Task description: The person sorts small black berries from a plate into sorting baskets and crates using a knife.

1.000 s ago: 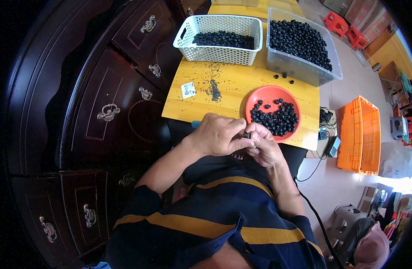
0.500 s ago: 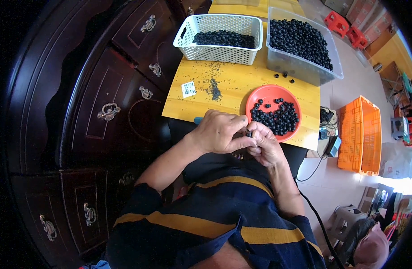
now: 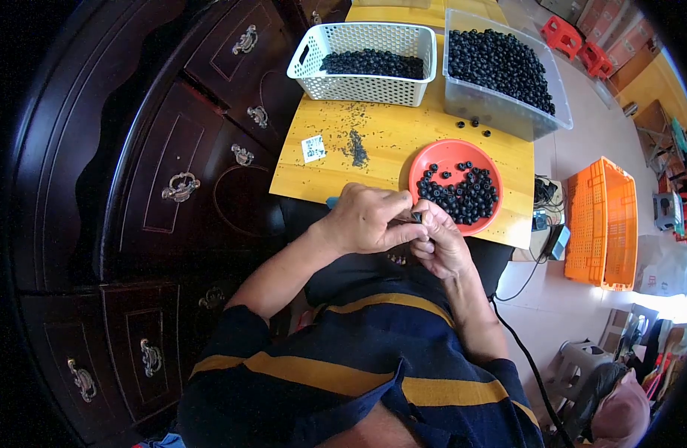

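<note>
My left hand [image 3: 367, 219] is closed, its thumb pressed toward the right hand's fingertips. A blue end [image 3: 331, 201] of what looks like a slim tool sticks out behind its knuckles; the rest is hidden in the fist. My right hand [image 3: 443, 240] pinches a small black ring-like part [image 3: 417, 217], mostly covered by fingers of both hands. Both hands meet over the table's near edge, just left of a round red plate [image 3: 416, 168]. Many small black parts [image 3: 474, 196], round with holes, lie on that plate.
A white perforated basket [image 3: 358, 90] and a clear plastic bin [image 3: 489, 119], both with black parts, stand on the yellow table [image 3: 298, 175]. Several loose parts, dark shavings [image 3: 357, 149] and a white printed square [image 3: 313, 148] lie there too. Dark drawers [image 3: 153, 194] stand left; an orange crate [image 3: 601, 224] right.
The black part between my fingertips has turned slightly and shows a little more. My hands stay together in nearly the same place.
</note>
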Demonstrator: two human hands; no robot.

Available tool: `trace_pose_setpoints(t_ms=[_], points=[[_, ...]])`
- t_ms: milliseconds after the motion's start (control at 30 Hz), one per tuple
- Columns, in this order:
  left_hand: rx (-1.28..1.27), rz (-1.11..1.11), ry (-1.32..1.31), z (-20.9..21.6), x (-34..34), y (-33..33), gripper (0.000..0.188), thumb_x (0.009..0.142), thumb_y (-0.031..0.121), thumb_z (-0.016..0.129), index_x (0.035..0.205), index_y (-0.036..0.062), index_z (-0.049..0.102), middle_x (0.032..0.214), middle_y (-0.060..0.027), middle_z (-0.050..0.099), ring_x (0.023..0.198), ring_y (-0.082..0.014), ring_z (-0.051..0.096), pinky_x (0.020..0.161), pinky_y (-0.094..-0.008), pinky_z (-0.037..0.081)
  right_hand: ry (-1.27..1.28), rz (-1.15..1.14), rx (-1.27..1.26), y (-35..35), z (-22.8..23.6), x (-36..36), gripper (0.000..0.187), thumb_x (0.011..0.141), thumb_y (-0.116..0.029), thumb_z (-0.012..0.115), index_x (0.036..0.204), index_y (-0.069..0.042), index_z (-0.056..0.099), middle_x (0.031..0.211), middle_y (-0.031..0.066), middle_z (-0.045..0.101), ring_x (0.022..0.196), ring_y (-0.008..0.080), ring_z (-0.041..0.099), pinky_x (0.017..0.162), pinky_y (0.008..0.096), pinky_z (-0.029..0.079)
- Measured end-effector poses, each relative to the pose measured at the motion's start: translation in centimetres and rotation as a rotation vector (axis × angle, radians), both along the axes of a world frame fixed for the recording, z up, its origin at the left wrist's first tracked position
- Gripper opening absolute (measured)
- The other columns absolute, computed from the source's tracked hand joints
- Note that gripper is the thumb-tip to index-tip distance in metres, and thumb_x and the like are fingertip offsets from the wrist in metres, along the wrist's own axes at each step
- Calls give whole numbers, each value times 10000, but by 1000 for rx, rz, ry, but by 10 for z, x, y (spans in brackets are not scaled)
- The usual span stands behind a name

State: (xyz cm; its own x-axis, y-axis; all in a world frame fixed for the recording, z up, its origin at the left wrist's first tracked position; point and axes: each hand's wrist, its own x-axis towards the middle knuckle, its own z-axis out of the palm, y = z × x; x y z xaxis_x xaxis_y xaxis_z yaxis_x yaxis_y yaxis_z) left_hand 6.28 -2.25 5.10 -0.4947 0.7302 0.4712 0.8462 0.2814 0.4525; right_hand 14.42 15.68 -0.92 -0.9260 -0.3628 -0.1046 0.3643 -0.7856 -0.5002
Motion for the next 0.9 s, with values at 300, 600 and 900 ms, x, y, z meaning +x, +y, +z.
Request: trace_pose_setpoints(t_ms=[300, 600, 900], points=[[104, -1, -332, 10, 3, 6, 211, 858, 221, 757, 1000, 90, 673, 634, -57, 624, 496, -191, 599, 477, -321, 452, -147, 6, -164, -1, -10, -2, 198, 1003, -309, 630, 1049, -131, 558, 765, -41, 491, 552, 25, 394, 441, 154, 296], [-213, 252, -209, 5, -60, 7, 287, 841, 317, 752, 958, 65, 680, 691, -113, 652, 617, -269, 667, 580, -401, 514, -324, -14, -269, 0, -21, -17, 279, 1021, -319, 588, 1129, -61, 603, 850, 3, 578, 653, 90, 502, 483, 204, 382], [-173, 620, 123, 29, -202, 21, 350, 874, 396, 728, 932, 53, 689, 748, -155, 689, 696, -333, 694, 633, -429, 539, -333, -107, -391, 13, -25, -24, 449, 1033, -350, 539, 1324, -9, 547, 1260, 142, 635, 1117, 274, 644, 897, 371, 563]])
